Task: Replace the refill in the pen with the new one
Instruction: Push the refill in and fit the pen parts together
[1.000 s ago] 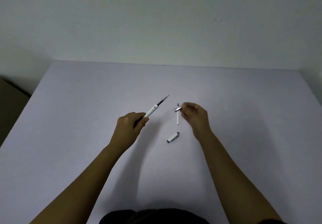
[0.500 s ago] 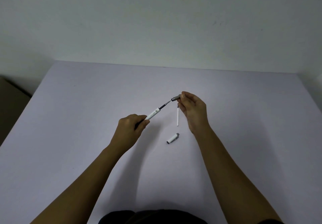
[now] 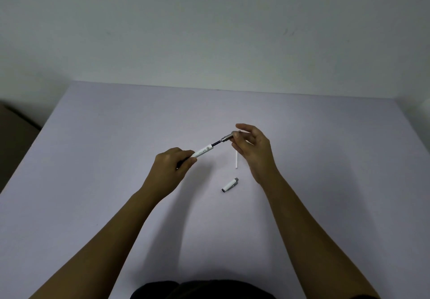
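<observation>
Head cam: pale table (image 3: 93, 182) vs grey wall (image 3: 209, 31); left hand (image 3: 172, 163) grips pen barrel (image 3: 203, 152), right hand (image 3: 253, 149) pinches tip piece (image 3: 228, 137)

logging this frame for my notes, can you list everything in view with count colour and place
white plastic pen barrel: 1, white, in the left hand, dark refill showing at its far end
small grey metal tip section: 1, grey, on the refill's end, pinched by the right hand
thin white refill tube: 1, white, flat on the table beside the right hand
short white pen cap: 1, white with grey end, on the table nearer the person
flat pale lilac table: 1, pale lilac, against a wall
left hand: 1, grips the barrel
right hand: 1, fingers on the tip
</observation>
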`<state>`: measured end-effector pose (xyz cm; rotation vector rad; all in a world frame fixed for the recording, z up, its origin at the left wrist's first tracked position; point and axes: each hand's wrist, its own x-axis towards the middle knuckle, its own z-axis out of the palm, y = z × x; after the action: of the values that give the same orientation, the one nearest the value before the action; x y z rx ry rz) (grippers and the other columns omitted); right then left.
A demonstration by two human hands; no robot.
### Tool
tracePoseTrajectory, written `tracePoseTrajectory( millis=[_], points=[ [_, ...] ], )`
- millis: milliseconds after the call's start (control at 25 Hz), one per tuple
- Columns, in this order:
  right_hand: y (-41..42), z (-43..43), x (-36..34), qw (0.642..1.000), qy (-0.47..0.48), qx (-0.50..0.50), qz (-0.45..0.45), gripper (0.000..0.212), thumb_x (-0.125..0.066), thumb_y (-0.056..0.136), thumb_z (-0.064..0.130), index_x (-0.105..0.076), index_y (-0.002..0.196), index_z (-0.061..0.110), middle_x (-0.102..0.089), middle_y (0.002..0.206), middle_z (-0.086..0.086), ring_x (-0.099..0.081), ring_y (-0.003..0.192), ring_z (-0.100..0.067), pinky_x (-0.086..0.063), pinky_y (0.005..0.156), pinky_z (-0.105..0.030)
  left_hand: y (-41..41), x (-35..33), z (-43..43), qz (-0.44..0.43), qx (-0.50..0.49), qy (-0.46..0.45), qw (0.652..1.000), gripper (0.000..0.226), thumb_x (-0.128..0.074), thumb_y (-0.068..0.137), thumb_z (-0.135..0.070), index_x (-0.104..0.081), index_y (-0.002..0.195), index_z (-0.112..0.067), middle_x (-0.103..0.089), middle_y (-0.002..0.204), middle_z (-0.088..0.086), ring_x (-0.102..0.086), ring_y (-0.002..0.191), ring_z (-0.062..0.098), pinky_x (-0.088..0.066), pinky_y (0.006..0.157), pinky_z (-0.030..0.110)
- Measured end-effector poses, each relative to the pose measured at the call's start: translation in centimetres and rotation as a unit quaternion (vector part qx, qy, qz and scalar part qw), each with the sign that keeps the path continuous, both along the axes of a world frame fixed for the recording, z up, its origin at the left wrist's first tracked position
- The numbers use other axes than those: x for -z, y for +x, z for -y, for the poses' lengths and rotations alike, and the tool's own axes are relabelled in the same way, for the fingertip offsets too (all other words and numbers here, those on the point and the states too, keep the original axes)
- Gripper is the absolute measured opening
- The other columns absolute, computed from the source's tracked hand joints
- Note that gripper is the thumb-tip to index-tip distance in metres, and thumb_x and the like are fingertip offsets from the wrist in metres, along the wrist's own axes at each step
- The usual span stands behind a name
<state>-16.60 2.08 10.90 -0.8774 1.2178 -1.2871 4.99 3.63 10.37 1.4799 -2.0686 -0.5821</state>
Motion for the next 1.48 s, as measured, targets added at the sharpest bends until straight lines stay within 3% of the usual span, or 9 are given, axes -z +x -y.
tracePoseTrajectory(
  millis=[120,240,600,680,840,1080,1200,1320,1480],
  points=[
    [-0.4,-0.9,0.5,0.997,-0.009,-0.039,-0.062,0.013,-0.064,0.086,0.009,-0.067,0.088,0.021,-0.068,0.091,0.0,-0.071,0.088,-0.012,-0.055,0.083,-0.025,0.8,-0.3,0.4,-0.007,0.005,0.001,1.0,0.015,-0.059,0.089,-0.017,-0.07,0.099,-0.017,-0.056,0.068,0.001,-0.046,0.06,0.007,-0.031,0.057,0.011],
    [-0.7,-1.5,0.6,0.992,-0.015,-0.066,-0.109,0.011,-0.067,0.084,0.008,-0.066,0.086,0.019,-0.07,0.09,0.001,-0.071,0.085,-0.008,-0.052,0.075,-0.016,1.4,-0.5,0.6,-0.009,0.019,0.009,1.0,0.014,-0.056,0.091,-0.019,-0.068,0.098,-0.02,-0.053,0.063,-0.001,-0.047,0.061,0.008,-0.034,0.056,0.01],
    [-0.4,-1.5,-0.3,0.984,-0.043,-0.098,-0.14,0.019,-0.065,0.086,0.009,-0.068,0.09,0.027,-0.074,0.089,0.013,-0.071,0.093,-0.011,-0.052,0.082,-0.021,1.1,-2.1,1.0,-0.041,0.041,0.008,0.998,0.013,-0.054,0.092,-0.019,-0.067,0.097,-0.02,-0.05,0.061,-0.003,-0.047,0.068,0.013,-0.033,0.058,0.01],
    [-0.5,-1.6,-0.6,0.975,-0.065,-0.092,-0.192,0.02,-0.066,0.086,0.011,-0.068,0.088,0.031,-0.074,0.087,0.013,-0.072,0.084,-0.014,-0.049,0.075,-0.021,1.2,-2.4,1.0,-0.037,0.049,0.012,0.998,0.013,-0.053,0.093,-0.02,-0.066,0.095,-0.018,-0.049,0.06,-0.004,-0.046,0.067,0.014,-0.033,0.057,0.011],
    [-0.2,-1.9,-1.1,0.961,-0.125,-0.075,-0.235,0.023,-0.066,0.085,0.009,-0.068,0.087,0.032,-0.072,0.087,0.012,-0.069,0.079,0.002,-0.045,0.071,-0.006,1.2,-2.7,0.9,-0.03,0.063,0.02,0.997,0.014,-0.053,0.093,-0.022,-0.065,0.091,-0.018,-0.049,0.058,0.0,-0.045,0.063,0.014,-0.033,0.056,0.013],
    [0.7,-1.9,-1.3,0.949,-0.115,-0.054,-0.29,0.021,-0.06,0.09,0.026,-0.06,0.071,0.037,-0.067,0.065,0.003,-0.067,0.063,-0.003,-0.05,0.064,-0.016,1.2,-3.2,0.6,-0.035,0.066,-0.011,0.997,0.012,-0.057,0.091,-0.018,-0.068,0.095,-0.02,-0.053,0.062,-0.001,-0.047,0.066,0.008,-0.033,0.058,0.008],
    [1.1,-2.0,-1.8,0.957,-0.126,-0.044,-0.256,0.017,-0.063,0.088,0.022,-0.059,0.082,0.037,-0.069,0.073,0.009,-0.069,0.071,-0.011,-0.051,0.063,-0.018,1.4,-3.3,0.4,-0.035,0.065,-0.022,0.997,0.011,-0.057,0.091,-0.017,-0.068,0.095,-0.019,-0.05,0.06,-0.003,-0.047,0.064,0.009,-0.033,0.057,0.01],
    [0.9,-2.1,-2.2,0.958,-0.131,-0.081,-0.241,0.02,-0.067,0.084,0.016,-0.064,0.084,0.035,-0.07,0.079,0.013,-0.069,0.074,0.001,-0.049,0.065,-0.007,1.8,-3.4,0.4,-0.033,0.05,-0.028,0.998,0.012,-0.056,0.091,-0.018,-0.067,0.094,-0.016,-0.045,0.057,-0.007,-0.045,0.061,0.009,-0.032,0.054,0.01],
    [0.9,-1.8,-2.2,0.944,-0.126,-0.078,-0.294,0.013,-0.06,0.089,0.027,-0.064,0.076,0.028,-0.071,0.073,0.006,-0.071,0.071,-0.013,-0.058,0.072,-0.033,1.7,-3.5,0.3,-0.031,0.06,-0.028,0.997,0.012,-0.055,0.091,-0.018,-0.067,0.093,-0.015,-0.046,0.057,-0.006,-0.045,0.061,0.011,-0.032,0.054,0.011]
  ],
)
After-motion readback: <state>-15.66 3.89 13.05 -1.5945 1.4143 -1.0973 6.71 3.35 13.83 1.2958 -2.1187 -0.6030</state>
